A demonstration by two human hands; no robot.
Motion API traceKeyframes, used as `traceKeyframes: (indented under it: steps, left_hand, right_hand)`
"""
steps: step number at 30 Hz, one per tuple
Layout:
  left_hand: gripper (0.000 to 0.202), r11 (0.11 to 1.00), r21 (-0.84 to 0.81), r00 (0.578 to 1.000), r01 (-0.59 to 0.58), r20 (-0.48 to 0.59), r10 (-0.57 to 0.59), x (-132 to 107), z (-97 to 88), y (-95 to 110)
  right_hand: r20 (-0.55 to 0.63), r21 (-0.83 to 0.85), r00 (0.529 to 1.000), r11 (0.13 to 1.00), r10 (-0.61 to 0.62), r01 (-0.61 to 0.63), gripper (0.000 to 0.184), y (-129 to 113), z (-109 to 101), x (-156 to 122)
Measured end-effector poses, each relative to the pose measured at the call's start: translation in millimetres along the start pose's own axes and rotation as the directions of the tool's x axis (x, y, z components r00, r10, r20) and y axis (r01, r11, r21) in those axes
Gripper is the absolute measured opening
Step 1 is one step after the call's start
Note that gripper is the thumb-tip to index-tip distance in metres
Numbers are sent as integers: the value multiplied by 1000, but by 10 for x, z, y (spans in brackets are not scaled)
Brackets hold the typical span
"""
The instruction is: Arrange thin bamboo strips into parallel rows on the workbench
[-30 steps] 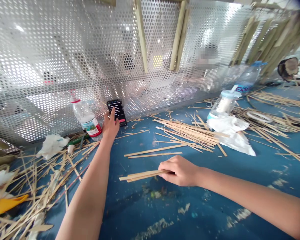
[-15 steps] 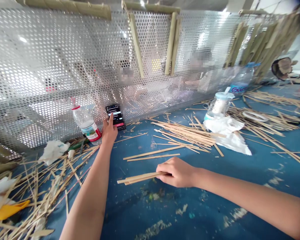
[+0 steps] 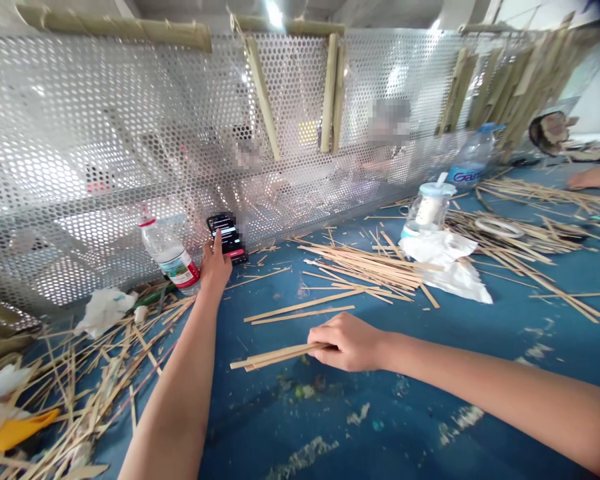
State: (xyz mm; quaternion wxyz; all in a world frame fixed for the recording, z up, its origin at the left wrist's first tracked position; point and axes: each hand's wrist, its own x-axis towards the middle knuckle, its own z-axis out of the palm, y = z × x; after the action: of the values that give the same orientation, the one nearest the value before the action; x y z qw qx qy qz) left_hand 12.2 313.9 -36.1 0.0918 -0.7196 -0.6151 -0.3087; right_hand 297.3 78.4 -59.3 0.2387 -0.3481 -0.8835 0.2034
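Observation:
A smartphone (image 3: 228,239) with a lit dark screen leans against the perforated metal panel. My left hand (image 3: 216,265) reaches to it, the index finger stretched out on the screen and the other fingers loosely bent, holding nothing. Above the blue tabletop, my right hand (image 3: 345,341) is closed around a few thin bamboo strips (image 3: 275,357), whose free ends point left. Just beyond that hand lie two separate strips, and a pile of bamboo strips (image 3: 360,263) spreads behind them. Beside my left hand stands a clear plastic bottle (image 3: 173,257) with a red and white label.
The perforated panel (image 3: 180,133) runs along the back of the blue table (image 3: 280,427). Scrap strips (image 3: 100,387) and crumpled tissue (image 3: 105,310) cover the left side. To the right are a lidded cup (image 3: 430,207), white tissue (image 3: 455,267), a large bottle (image 3: 473,157) and another person's hand (image 3: 595,175).
The view has shifted slightly. Another person's hand has come in at the right edge. My left finger stays on the phone, and my right hand keeps the strips.

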Motion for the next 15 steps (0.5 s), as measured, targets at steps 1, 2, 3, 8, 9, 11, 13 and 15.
traceKeyframes:
  steps: [1, 2, 3, 8, 9, 11, 13, 15]
  left_hand:
    - [78, 1000, 5, 1000, -1, 2, 1, 1, -4, 1]
    - [79, 1000, 10, 1000, -3, 5, 3, 1, -10, 2]
    - [79, 1000, 14, 1000, -4, 11, 4, -2, -17, 3]
    - [80, 999, 37, 999, 3, 33, -4, -37, -57, 15]
    - [80, 999, 41, 999, 4, 36, -6, -45, -63, 17]
    - [77, 999, 50, 999, 5, 37, -7, -60, -73, 20]
    - [75, 998, 57, 999, 6, 34, -8, -73, -83, 25]
    - [73, 998, 64, 1000, 2, 26, -3, -87, -95, 35]
  right_hand:
    - [-4, -4, 1000, 1000, 0, 0, 18, 0, 1, 1]
    - [-5, -8, 1000, 1000, 0, 0, 18, -2, 1, 3]
    - [-7, -11, 1000, 1000, 2, -2, 18, -4, 1, 5]
    - [-15, -19, 1000, 1000, 0, 0, 18, -19, 2, 22]
    - [-16, -21, 1000, 1000, 0, 0, 18, -22, 1, 26]
    - [-18, -25, 1000, 1000, 7, -8, 17, -24, 2, 30]
    - [-16, -28, 1000, 1000, 11, -12, 16, -25, 3, 30]
    - [-14, -35, 1000, 999, 10, -10, 16, -25, 4, 28]
